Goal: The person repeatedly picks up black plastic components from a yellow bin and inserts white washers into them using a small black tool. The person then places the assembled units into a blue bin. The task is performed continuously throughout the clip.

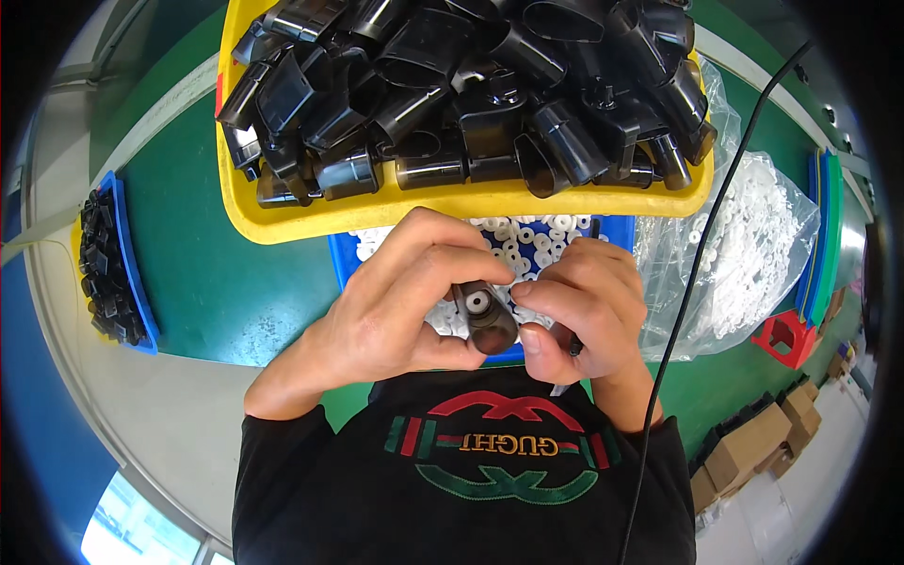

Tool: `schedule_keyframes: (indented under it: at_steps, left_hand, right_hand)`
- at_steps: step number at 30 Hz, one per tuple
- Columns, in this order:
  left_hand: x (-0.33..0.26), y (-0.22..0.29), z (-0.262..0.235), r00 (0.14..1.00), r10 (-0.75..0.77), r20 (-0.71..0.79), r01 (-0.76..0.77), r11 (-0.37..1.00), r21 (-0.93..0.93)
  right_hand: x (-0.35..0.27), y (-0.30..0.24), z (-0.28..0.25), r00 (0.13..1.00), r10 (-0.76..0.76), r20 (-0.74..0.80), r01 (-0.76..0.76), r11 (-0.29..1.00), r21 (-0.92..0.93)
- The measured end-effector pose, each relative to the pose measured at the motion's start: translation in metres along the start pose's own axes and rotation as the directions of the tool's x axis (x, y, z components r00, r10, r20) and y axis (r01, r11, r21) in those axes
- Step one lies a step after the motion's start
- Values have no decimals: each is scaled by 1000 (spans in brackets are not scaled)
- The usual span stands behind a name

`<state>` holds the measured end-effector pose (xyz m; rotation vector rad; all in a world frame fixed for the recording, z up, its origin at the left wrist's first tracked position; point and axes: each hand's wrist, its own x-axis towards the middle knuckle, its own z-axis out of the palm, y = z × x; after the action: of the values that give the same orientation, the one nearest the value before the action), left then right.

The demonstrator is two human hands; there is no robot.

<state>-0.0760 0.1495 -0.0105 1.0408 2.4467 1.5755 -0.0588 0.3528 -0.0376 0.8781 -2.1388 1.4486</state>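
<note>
Both hands work close to our chest: our left hand (400, 311) grips a small dark housing (487, 320) with a white ring (478, 302) seated in its mouth, while our right hand (584, 311) pinches beside it. We should press squarely. Beyond sit the blue tray (341, 259) of rings and the yellow bin (452, 202).

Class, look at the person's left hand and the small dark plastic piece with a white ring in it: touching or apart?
Touching. The head view shows the left hand with thumb and fingers closed around the small dark plastic piece, no gap visible.
</note>
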Motion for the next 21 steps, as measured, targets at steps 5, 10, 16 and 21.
schedule_keyframes:
  at_steps: [5, 10, 16, 21]
  left_hand:
    - [-7, 5, -5, 999, -17, -33, 17, 1000, -3]
    - [-4, -1, -4, 999, 28, -44, -34, 989, -143]
    - [-15, -6, 1, 990, -106, 93, 129, 948, -293]
    - [-15, -9, 0, 966, -212, 146, 250, 911, -329]
  right_hand:
    - [0, -2, -8, 996, 53, -78, -47, 996, 74]
    - [25, -27, -16, 968, 157, -196, -59, 900, 432]
    - [51, -44, -30, 989, 118, -94, 42, 385, 922]
    - [58, -43, -13, 986, 166, 9, -81, 430, 899]
